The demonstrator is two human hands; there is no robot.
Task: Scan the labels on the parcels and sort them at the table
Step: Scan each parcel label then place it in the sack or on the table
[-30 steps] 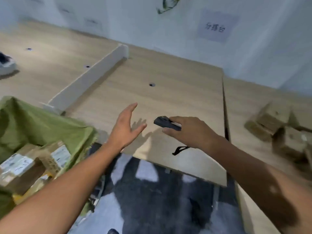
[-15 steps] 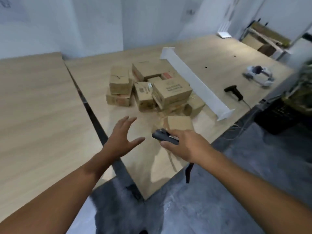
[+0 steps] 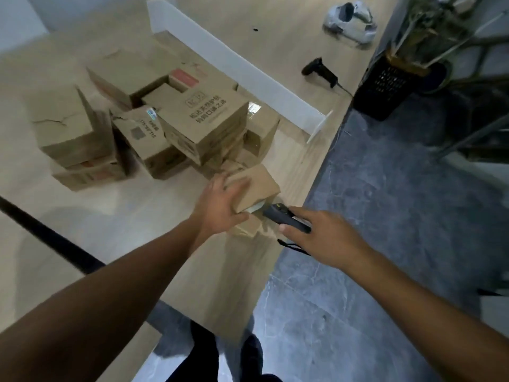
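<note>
The left hand (image 3: 220,206) covers the near corner of the small parcel (image 3: 256,186); a white sliver shows at its underside — label or tape, I cannot tell. The right hand (image 3: 323,237) hides the rear of the handheld scanner (image 3: 285,219). The white device (image 3: 349,16) on the far tabletop is too blurred to identify, and the potted plant (image 3: 429,31) is cut off by the top edge.

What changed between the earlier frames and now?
The left hand, open in the air earlier, reached forward and now grips the small cardboard parcel nearest the edge of the table. The right hand still holds the black handheld scanner, now close beside that parcel. The parcel pile behind is unchanged.
</note>
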